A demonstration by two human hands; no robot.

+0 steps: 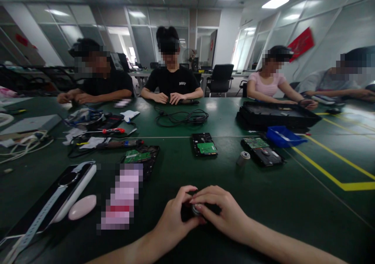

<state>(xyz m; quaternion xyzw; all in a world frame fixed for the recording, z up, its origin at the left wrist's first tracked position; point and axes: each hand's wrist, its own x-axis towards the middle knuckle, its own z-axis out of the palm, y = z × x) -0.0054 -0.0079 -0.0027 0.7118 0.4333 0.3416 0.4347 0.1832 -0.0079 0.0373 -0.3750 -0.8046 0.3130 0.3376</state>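
Observation:
My left hand and my right hand meet low in the middle of the view, over the table's near side. Between their curled fingertips is a small round metal part, mostly covered by the fingers. Thumb and fingers of each hand close on it from opposite sides. Beyond my right hand, a silver metal cylinder stands upright on the green tabletop. Close to it lies a hard drive with its circuit board facing up. Another hard drive lies straight ahead of my hands.
On the left are a third hard drive, an electric screwdriver, a red-handled screwdriver, a watch and a pink oval object. A blue tray and black bin sit right. Several people sit opposite.

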